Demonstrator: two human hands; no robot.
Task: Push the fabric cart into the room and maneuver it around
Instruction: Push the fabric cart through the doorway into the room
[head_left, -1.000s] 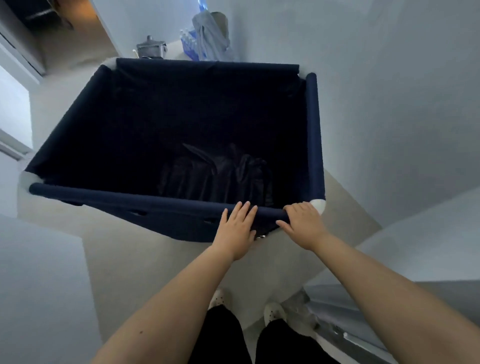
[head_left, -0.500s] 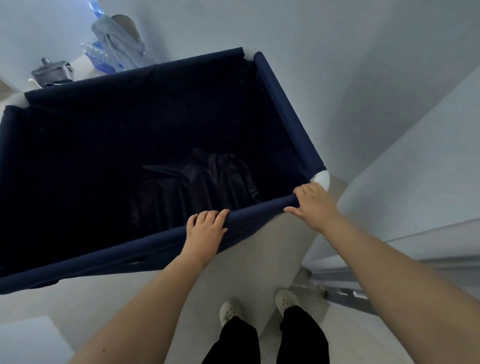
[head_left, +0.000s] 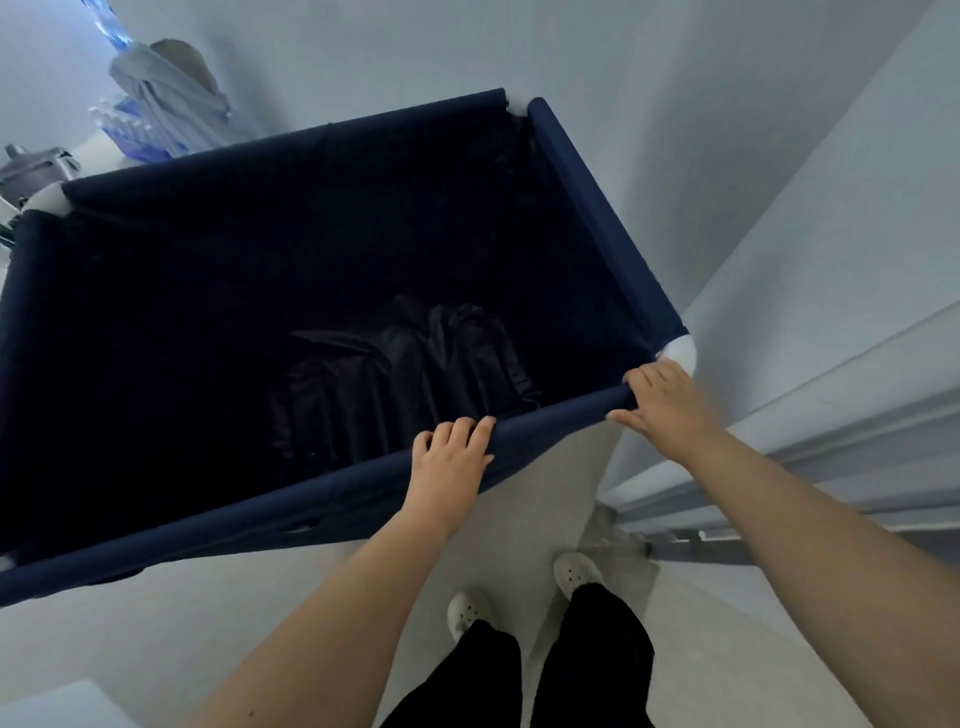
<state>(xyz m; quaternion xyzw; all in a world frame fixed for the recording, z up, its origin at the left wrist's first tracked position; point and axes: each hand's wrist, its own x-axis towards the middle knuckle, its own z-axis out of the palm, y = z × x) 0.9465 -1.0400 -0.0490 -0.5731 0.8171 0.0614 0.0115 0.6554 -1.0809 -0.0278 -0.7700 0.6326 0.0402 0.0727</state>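
Fabric cart (head_left: 332, 291) held at near rail by both hands.

Left hand (head_left: 449, 462) and right hand (head_left: 662, 402) (beside the white corner cap (head_left: 679, 353)) were curled shut over the rail; cart was seen on pale floor (head_left: 550, 483), angled, dark cloth (head_left: 405, 374) inside.

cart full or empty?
Nearly empty: the fabric cart holds only a crumpled dark cloth on its bottom; the dark interior hides anything more.

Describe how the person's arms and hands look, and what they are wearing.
Both forearms are bare, with no sleeves in view. The left hand and right hand wear no gloves, rings or watch that I can see. The fingers show short, unpainted nails.
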